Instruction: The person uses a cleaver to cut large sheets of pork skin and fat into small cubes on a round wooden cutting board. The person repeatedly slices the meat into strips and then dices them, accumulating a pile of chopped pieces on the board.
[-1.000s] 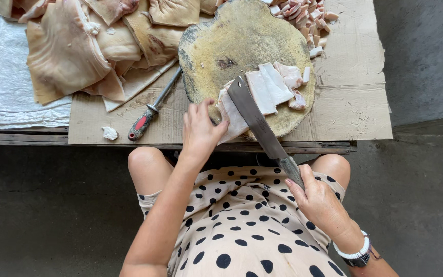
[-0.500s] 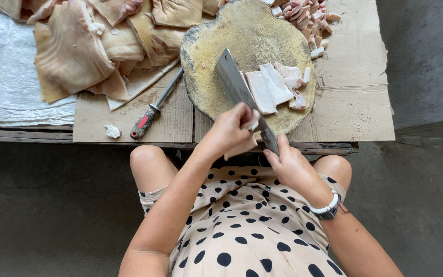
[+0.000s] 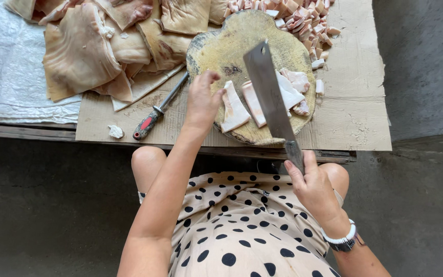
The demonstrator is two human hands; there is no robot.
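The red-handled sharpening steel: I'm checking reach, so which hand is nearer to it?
Left. The left hand hovers over the chopping block's left edge, just right of the sharpening steel. The right hand holds the cleaver at the table's near edge, farther right.

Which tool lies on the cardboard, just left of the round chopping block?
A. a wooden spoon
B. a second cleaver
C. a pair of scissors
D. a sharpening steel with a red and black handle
D: the sharpening steel lies slanted on the cardboard beside the chopping block, its red and black handle toward the person; the only cleaver is in the right hand.
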